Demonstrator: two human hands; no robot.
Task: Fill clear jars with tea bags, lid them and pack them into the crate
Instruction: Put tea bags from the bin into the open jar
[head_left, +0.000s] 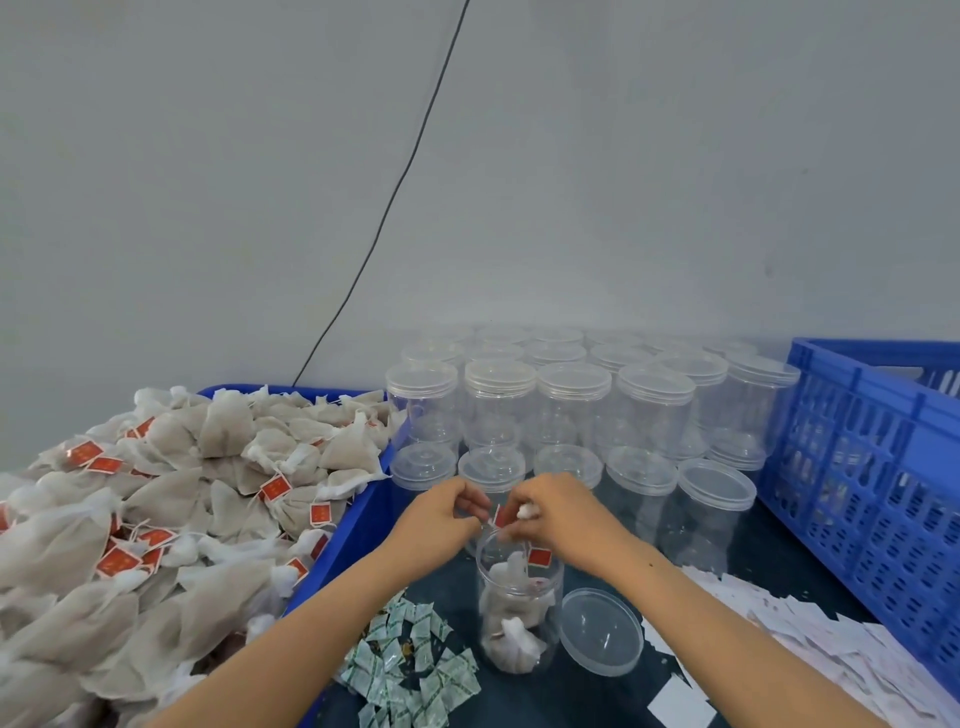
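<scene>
Blue crate (878, 467) sits at 3 o'clock, empty lidded jars (576, 405) at 12. The open jar (519, 608) dead centre looks light and slippery, so I'd grab its wall. Left hand (441, 514) and right hand (550, 512) pinch a soft, featherweight tea bag (525, 513) over its mouth.

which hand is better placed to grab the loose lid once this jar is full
Right, probably. The loose lid lies on the table just right of the open jar, under the right hand. The left hand would have to cross over the jar. Both hands now pinch a tea bag above it.
</scene>
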